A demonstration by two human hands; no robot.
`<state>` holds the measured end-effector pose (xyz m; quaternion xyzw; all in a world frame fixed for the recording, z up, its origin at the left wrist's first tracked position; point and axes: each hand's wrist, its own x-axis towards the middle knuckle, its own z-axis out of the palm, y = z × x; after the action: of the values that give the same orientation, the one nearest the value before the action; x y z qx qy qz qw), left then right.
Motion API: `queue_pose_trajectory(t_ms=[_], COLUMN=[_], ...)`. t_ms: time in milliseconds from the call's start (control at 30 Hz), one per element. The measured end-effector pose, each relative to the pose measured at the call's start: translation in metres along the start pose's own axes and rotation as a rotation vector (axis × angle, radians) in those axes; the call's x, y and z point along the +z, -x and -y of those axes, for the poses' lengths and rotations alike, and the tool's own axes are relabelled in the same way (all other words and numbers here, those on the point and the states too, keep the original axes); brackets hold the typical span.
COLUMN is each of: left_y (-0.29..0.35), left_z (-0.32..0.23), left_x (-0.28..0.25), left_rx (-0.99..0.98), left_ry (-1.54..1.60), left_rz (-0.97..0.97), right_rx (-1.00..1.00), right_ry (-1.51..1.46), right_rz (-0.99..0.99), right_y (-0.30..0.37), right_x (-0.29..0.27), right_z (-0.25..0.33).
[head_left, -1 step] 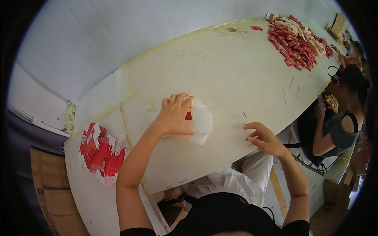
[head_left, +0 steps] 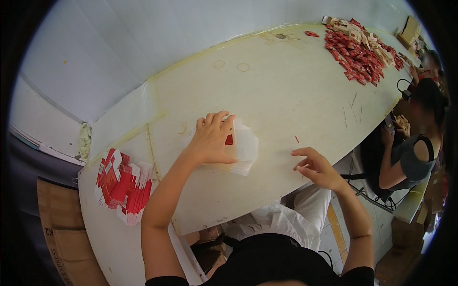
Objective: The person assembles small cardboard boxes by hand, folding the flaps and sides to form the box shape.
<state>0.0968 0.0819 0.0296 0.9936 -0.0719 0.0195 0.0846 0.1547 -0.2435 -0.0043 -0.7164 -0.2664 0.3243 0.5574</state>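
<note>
My left hand (head_left: 212,140) spans a stack of flat white cartons (head_left: 246,150), its thumb at the near edge and its fingers at the far edge. Under that palm, on top of the stack, lies a tan piece (head_left: 230,151) with a dark red patch; the hand covers most of it. Off to the right, my right hand (head_left: 317,168) hovers by the table's near edge. Its fingers are loosely bent and apart, with nothing between them. A thin red strip (head_left: 296,139) lies on the table just beyond it.
Red and white folded cartons (head_left: 125,186) are piled at the left on the white table (head_left: 281,95). Red packets (head_left: 355,57) with tan pieces are heaped at the far right. A co-worker (head_left: 412,148) sits along the right edge. A cardboard box (head_left: 67,233) stands at lower left.
My right hand has shifted slightly to the left. The left hand stays on the stack.
</note>
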Motion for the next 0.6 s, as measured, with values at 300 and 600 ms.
queue_pose_trajectory(t_ms=[300,600], left_y=[0.018,0.022], left_z=[-0.062,-0.09], left_x=[-0.013,-0.003], left_rx=[0.19,0.127], left_ry=[0.05,0.093], left_rz=[-0.52,-0.686], right_rx=[-0.119,-0.5], right_ry=[-0.023,-0.444], right_rz=[-0.186,-0.428], right_y=[-0.025,-0.024], right_x=[0.064,0.097], right_z=[0.055,0.043])
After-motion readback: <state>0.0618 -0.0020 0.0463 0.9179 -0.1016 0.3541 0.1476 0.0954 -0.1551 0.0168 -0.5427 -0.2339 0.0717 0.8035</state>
